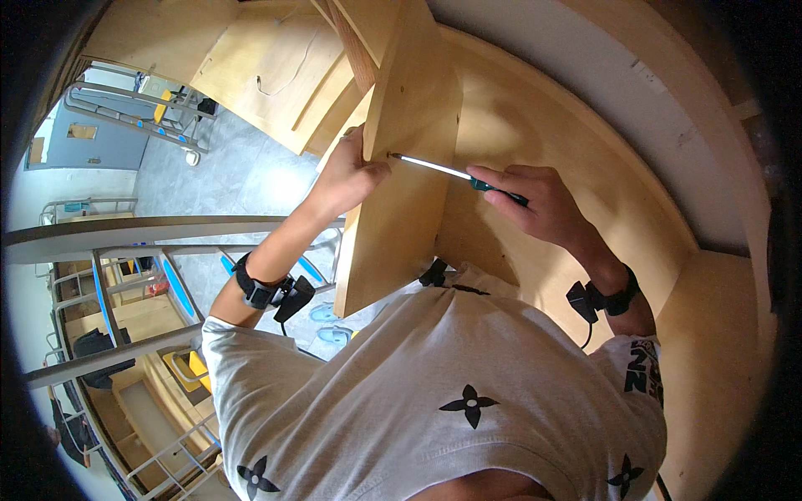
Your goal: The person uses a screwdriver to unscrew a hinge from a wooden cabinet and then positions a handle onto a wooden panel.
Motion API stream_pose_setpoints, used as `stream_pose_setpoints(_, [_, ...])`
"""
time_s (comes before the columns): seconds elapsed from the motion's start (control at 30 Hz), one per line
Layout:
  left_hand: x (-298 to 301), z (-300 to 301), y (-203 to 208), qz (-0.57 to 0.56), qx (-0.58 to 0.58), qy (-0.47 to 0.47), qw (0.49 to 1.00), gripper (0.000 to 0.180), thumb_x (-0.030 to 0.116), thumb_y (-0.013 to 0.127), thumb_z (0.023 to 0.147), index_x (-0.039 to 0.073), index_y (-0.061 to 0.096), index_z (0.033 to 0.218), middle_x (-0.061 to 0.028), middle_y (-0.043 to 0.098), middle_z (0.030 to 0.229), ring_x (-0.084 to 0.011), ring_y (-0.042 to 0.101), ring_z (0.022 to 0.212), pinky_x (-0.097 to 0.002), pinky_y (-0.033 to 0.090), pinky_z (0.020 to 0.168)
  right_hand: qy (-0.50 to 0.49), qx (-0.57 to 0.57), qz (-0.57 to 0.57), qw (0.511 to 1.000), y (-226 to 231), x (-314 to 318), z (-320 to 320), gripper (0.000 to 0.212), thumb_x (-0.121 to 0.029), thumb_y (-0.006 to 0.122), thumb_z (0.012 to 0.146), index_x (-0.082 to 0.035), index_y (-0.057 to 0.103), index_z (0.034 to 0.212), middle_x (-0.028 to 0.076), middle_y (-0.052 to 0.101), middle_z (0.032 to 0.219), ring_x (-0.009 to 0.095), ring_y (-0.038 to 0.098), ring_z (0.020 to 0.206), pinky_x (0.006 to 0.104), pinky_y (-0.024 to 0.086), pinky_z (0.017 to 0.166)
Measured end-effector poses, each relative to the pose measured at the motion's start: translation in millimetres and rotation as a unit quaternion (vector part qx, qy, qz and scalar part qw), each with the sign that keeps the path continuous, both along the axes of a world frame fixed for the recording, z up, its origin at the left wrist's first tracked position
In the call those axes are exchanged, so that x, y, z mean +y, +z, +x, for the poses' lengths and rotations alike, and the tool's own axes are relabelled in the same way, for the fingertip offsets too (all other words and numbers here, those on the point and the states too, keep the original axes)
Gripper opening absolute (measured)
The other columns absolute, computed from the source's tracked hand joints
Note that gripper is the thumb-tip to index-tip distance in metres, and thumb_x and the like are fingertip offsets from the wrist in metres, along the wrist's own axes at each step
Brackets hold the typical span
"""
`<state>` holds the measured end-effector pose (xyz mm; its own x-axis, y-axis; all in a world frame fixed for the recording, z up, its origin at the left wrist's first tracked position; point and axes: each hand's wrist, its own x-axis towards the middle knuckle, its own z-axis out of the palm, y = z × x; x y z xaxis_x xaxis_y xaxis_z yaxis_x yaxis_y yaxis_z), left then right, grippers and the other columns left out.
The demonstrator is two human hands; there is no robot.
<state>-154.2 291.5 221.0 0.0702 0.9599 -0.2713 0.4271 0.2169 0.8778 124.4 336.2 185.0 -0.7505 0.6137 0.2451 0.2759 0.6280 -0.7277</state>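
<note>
My right hand (536, 199) is closed around the dark green handle of a screwdriver (436, 168). Its bright shaft points left, and the tip meets a small dark spot, seemingly a screw (391, 155), in the face of a pale wooden panel (401, 217). Gripping the left edge of that panel, my left hand (347, 177) has its thumb on the near face close to the screwdriver tip. The other fingers pass behind the edge, partly hidden. Straps with small black devices sit on both forearms.
A wooden back board (535, 125) curves around on the right. At the left run metal rails and a ladder (171, 284) with blue treads. Light blue slippers (334, 335) lie on the grey floor below. A wooden desktop (259, 63) with a thin cable stands beyond.
</note>
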Motion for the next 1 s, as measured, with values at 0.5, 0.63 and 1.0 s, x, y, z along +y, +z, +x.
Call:
stream_pose_setpoints(0.5, [-11.0,-7.7,-21.6,0.103,0.024,0.038,0.994,0.031,0.006,0.054,0.070,-0.008,0.058,0.097,-0.0209,0.057,0.096,-0.0308,0.053,0.092,-0.0368,0.041,0.082,0.034,-0.055,0.188,0.980,10.7,7.3,-6.0,0.044,-0.011,0.062,0.080,-0.016,0.056,0.123,0.007,0.058,0.070,0.018,0.057,0.054,0.0294,0.045,0.045])
stream_pose_setpoints(0.63, [-5.9,-6.9,-10.6,0.082,0.031,0.000,0.996,0.033,0.007,0.055,0.069,-0.008,0.057,0.098,-0.0211,0.058,0.095,-0.0308,0.054,0.088,-0.0369,0.043,0.080,0.038,0.017,-0.547,0.836,18.5,18.7,-1.9,0.041,-0.009,0.063,0.077,-0.005,0.057,0.117,0.008,0.057,0.074,0.019,0.056,0.053,0.0298,0.045,0.046])
stream_pose_setpoints(1.0, [-3.9,-0.6,11.5,0.067,0.225,0.017,0.972,0.046,0.014,0.056,0.074,-0.004,0.048,0.115,-0.0256,0.061,0.093,-0.0339,0.060,0.087,-0.0371,0.045,0.079,-0.101,0.040,-0.030,0.994,5.2,-1.4,-1.1,0.031,-0.009,0.066,0.074,-0.004,0.058,0.104,0.012,0.058,0.088,0.021,0.061,0.075,0.0287,0.049,0.068])
